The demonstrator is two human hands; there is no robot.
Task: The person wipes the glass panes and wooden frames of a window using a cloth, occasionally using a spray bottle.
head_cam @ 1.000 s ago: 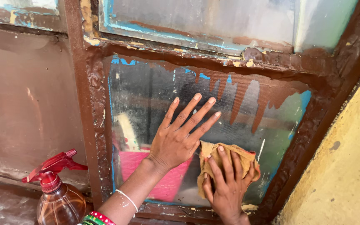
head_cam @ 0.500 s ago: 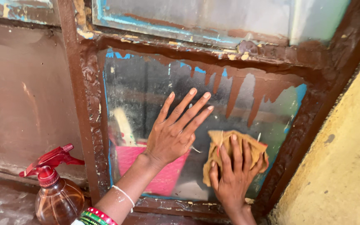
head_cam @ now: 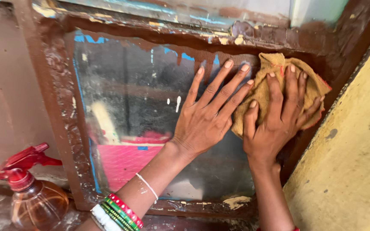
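A dirty glass pane (head_cam: pixel 129 98) sits in a brown-painted window frame (head_cam: pixel 52 85), with brown paint drips along its top edge. My left hand (head_cam: pixel 208 115) lies flat on the glass, fingers spread and pointing up. My right hand (head_cam: pixel 279 115) presses a tan cloth (head_cam: pixel 266 92) with a red edge against the pane's upper right corner. Coloured bangles (head_cam: pixel 118 211) circle my left wrist.
A spray bottle (head_cam: pixel 31 196) with a red trigger head and amber liquid stands at the lower left on the sill. A yellow wall (head_cam: pixel 356 141) borders the frame on the right. Another pane (head_cam: pixel 185 8) lies above.
My right hand has slid the cloth from the pane's lower right up to its upper right corner. The left hand stayed flat on the glass, and the view moved closer.
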